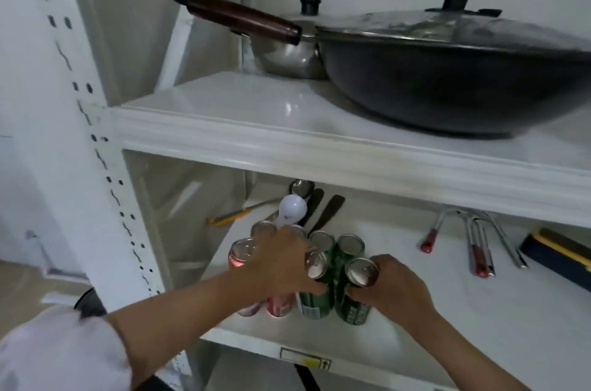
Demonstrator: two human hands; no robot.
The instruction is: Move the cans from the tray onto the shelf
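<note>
- A cluster of cans stands upright on the lower shelf (pixel 479 310), low and centre in the frame, near the shelf's front edge.
- The left hand (pixel 284 266) reaches in from the lower left and lies over the left part of the cluster, its fingers (pixel 311 288) wrapped around a green can (pixel 315 294) in the front row.
- The right hand (pixel 391 288) comes in from the lower right, its fingers (pixel 356 293) grasping the front-right green can (pixel 353 304), whose silver top shows just above the knuckles.
- Two red cans (pixel 243 258) stand at the left of the cluster, partly hidden under the left forearm; their lower bodies show below the wrist.
- Two more green cans (pixel 350 246) stand in the back row, touching the front ones.
- Behind the cans lie a white light bulb (pixel 291 208), dark-handled utensils (pixel 326 211) and a yellow-handled tool (pixel 228 216).
- To the right on the same shelf lie metal tools with red grips (pixel 479 250) and a dark box with a yellow stripe (pixel 558 251) at the frame's right edge.
- On the upper shelf (pixel 256 134), a large dark wok (pixel 447 77) with a lid sits in the upper right, and a steel pan with a brown handle (pixel 243 18) is tucked behind it.
- A white sleeve (pixel 54 355) fills the lower-left corner.
</note>
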